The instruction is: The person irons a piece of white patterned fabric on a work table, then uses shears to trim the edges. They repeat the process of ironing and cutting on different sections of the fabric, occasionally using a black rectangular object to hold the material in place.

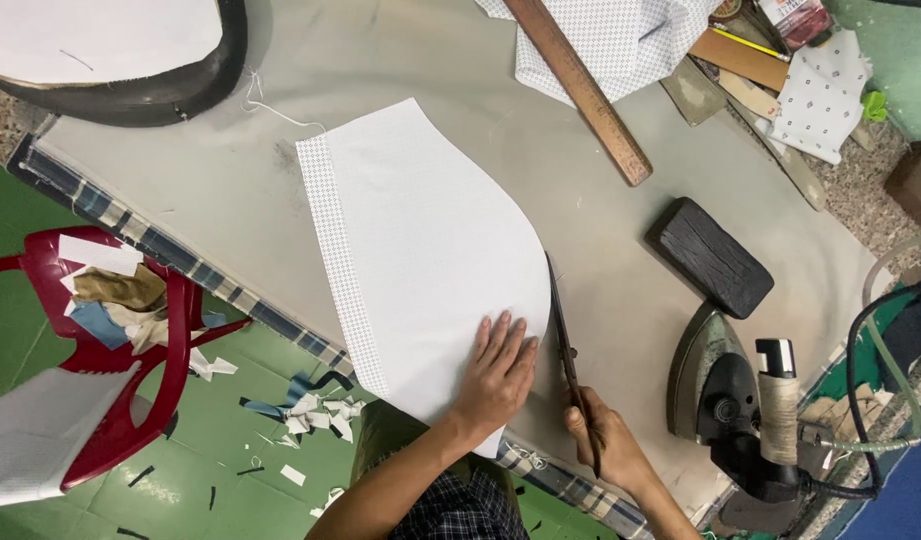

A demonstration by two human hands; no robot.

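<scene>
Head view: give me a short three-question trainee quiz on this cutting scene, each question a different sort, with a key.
1. True or false: the left hand lies flat on the white curved piece.
2. Multiple choice: what does the right hand hold? A) the wooden ruler B) the scissors C) the iron
3. Fill in: the dark block lies between the wooden ruler and the ____.

Key:
1. True; the palm and spread fingers press on it near its curved edge.
2. B; the blades run along the piece's curved edge.
3. Iron; it stands on the grey table, at the person's right.
</scene>
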